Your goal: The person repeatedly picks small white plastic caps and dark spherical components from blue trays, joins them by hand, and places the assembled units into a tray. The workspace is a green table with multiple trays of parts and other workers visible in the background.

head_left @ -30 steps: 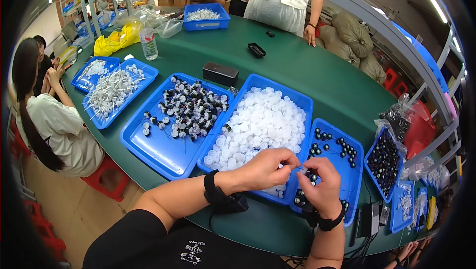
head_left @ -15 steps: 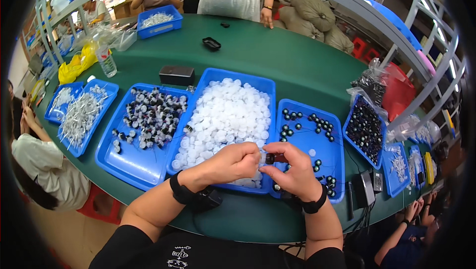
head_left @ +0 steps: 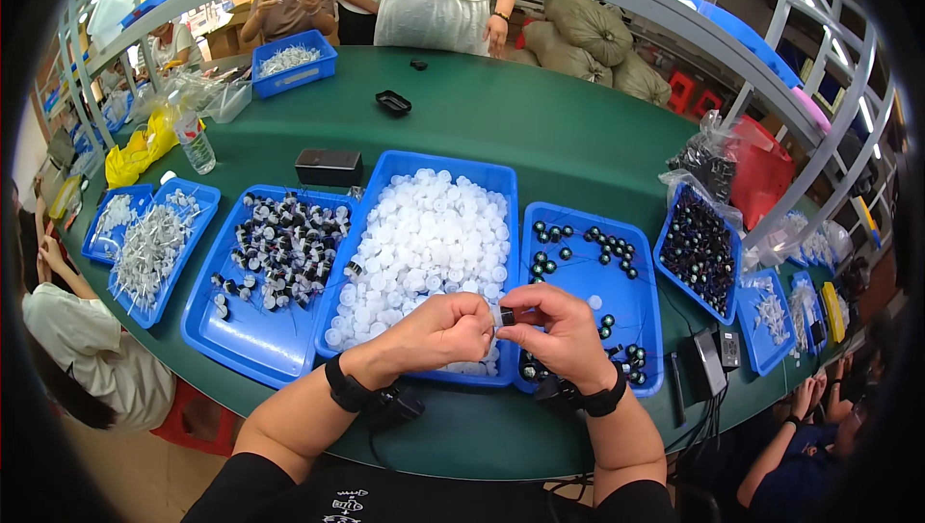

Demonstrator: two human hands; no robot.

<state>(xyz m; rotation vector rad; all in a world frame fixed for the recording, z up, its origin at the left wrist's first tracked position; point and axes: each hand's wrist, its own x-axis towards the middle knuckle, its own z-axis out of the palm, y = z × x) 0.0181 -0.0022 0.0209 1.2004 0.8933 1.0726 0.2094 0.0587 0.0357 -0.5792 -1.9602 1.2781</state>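
My left hand [head_left: 451, 332] is a closed fist, its thumb and forefinger pinching a small whitish cap [head_left: 497, 317]. The thumb and fingers of my right hand [head_left: 564, 332] are closed on a small black cylindrical part [head_left: 507, 316]. Cap and part meet end to end between my fingertips; how far they fit together is hidden. Both hands hang above the near right of a blue tray [head_left: 333, 307] heaped with white plastic caps [head_left: 429, 234]. Right of it, another blue tray [head_left: 578, 297] holds dark shiny round-topped parts [head_left: 617, 251].
A blue tray [head_left: 207, 316] of black parts with whitish ends [head_left: 289, 248] stands left. At the right, a tray [head_left: 699, 253] is full of dark parts. A black box [head_left: 329, 168], water bottle [head_left: 196, 143] and power adapters [head_left: 706, 364] also sit on the green table. Other people work around it.
The view has shifted a little, so the trays sit slightly lower and further left. My hands stay together, and the black part has turned slightly between my right fingers.
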